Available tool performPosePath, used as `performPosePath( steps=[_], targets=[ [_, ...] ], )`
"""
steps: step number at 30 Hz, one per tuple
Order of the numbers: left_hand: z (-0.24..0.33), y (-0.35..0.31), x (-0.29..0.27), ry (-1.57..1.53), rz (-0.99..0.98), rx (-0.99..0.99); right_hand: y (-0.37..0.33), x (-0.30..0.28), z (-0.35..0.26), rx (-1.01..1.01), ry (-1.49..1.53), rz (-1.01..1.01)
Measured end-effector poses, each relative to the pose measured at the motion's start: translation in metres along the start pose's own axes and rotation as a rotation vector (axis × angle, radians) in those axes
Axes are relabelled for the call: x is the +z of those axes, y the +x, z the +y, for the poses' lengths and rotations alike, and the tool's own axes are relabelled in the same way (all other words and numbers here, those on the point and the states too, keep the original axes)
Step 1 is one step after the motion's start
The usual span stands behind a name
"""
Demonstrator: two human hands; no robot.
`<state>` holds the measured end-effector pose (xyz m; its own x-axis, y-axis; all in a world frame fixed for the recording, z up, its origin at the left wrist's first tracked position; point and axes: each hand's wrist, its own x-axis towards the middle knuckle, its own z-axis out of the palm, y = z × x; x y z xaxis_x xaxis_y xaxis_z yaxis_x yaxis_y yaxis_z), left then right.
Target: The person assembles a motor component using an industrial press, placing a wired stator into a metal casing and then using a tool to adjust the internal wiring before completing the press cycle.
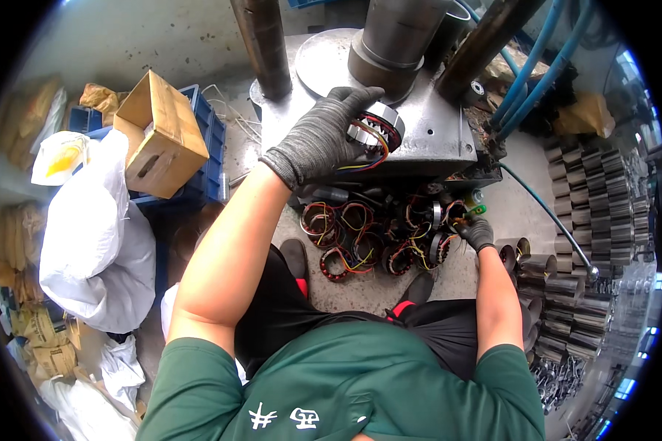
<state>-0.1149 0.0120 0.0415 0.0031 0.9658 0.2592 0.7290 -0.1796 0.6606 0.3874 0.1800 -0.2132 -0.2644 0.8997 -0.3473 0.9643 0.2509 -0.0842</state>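
A grey knitted glove covers my left hand (322,136), which is closed around a stator (379,126), a ring-shaped metal motor core with coloured lead wires trailing from it. I hold it just above the front part of the press's metal table (426,140), beside the thick steel cylinder (397,44). My right hand (477,232), also gloved, is low at the right edge of a pile of stators (335,263) on the floor. Its fingers are curled near a small green object (476,211); what they grip cannot be made out clearly.
Steel columns (263,48) rise from the press table. On the left are an open cardboard box (165,140), a blue crate (212,154) and a white sack (95,242). Stacked metal cylinders (592,206) line the right side, with blue hoses (541,70) above and a thin green hose (544,209).
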Motion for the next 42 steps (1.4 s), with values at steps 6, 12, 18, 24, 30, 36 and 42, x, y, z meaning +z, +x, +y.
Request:
performPosePath(
  steps=[6,12,18,24,30,36,42],
  targets=[
    [0.003,0.006,0.002,0.106,-0.037,-0.049,-0.023,-0.1,-0.034,-0.053,0.063,0.353],
    [0.004,0.006,0.015,0.185,0.137,-0.054,-0.083,-0.21,-0.092,-0.225,0.887,0.335],
    [0.015,0.0,0.027,0.158,0.155,0.101,-0.146,-0.256,-0.155,-0.692,1.544,0.48],
    [0.005,0.003,0.06,-0.021,0.19,0.029,-0.172,-0.25,-0.199,-0.814,1.555,0.385],
    [-0.001,0.006,0.065,-0.012,0.134,-0.046,-0.157,-0.216,-0.253,-0.864,1.464,0.17],
    [-0.001,0.01,0.059,-0.042,0.19,-0.069,-0.133,-0.204,-0.263,-1.022,1.109,0.295],
    [-0.004,0.014,0.053,-0.114,0.17,-0.122,-0.121,-0.202,-0.283,-1.049,0.9,0.427]
  ],
)
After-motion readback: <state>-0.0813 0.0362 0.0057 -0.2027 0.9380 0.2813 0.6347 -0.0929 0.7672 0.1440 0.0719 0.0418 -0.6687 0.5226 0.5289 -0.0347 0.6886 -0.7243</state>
